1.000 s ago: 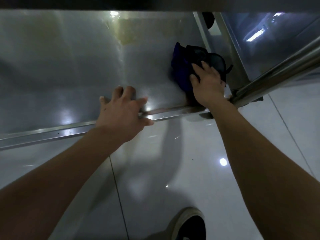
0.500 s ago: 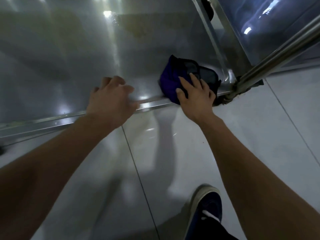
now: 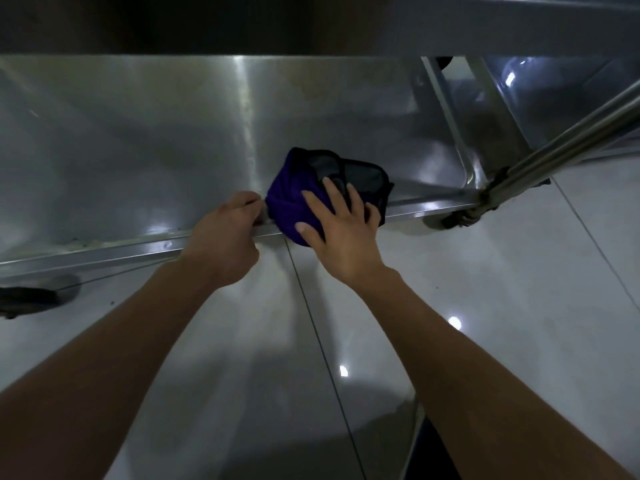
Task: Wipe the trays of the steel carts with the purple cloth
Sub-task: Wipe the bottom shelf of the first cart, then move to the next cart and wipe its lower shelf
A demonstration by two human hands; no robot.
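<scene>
Head view looks down past your two bare forearms at the lower steel tray [image 3: 138, 140] of the cart. An upper shelf cuts off the tray's far side in a dark band, and the tray's left end runs out of the picture. Your left hand [image 3: 225, 237] curls over the tray's near rim [image 3: 104, 249]; its fingertips go over the lip, so you cannot see how far they wrap. Your right hand [image 3: 341, 225] lies flat with fingers spread and straight, pressing on the purple cloth [image 3: 294, 195]. The cloth is bunched at the near edge of the tray, partly overhanging the rim, just beside your left hand. Its long axis runs roughly along the rim, left to right; the right part looks dark grey or black, and the dim light hides the folds. A steel post [image 3: 561, 147] slants up from the tray's near right corner. White floor tiles [image 3: 485, 289] lie below.
</scene>
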